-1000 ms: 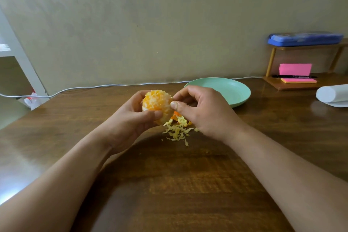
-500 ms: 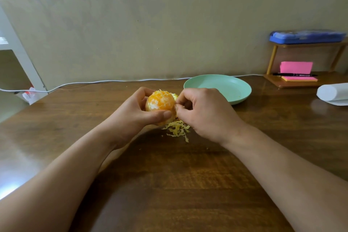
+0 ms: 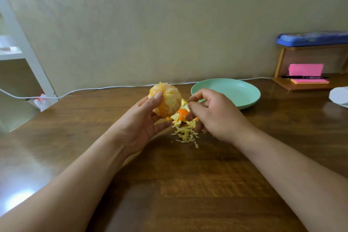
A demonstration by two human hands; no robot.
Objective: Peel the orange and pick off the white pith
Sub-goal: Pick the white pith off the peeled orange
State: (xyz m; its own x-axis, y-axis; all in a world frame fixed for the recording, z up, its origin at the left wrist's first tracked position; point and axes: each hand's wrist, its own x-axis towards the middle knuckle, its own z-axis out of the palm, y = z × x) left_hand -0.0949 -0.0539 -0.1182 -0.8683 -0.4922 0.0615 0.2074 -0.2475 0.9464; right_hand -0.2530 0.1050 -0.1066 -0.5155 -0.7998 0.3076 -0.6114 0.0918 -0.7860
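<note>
Right hand (image 3: 212,117) has come off the orange (image 3: 166,100), now just beside it over the peel scraps (image 3: 183,114); fingers curled, cannot tell if they pinch pith. Left hand (image 3: 139,124) grips the orange above the table (image 3: 188,184). Pith shreds (image 3: 186,134) lie below. Green plate (image 3: 244,90) partly blocked by right hand; paper roll (image 3: 339,96) cut off at right.

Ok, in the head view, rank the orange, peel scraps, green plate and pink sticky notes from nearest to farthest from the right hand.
1. Peel scraps: under the fingers of the right hand; the orange, held in the left hand, is too close to call.
2. Green plate: just behind, to the right.
3. Pink sticky notes: far right, on the wooden stand.
</note>
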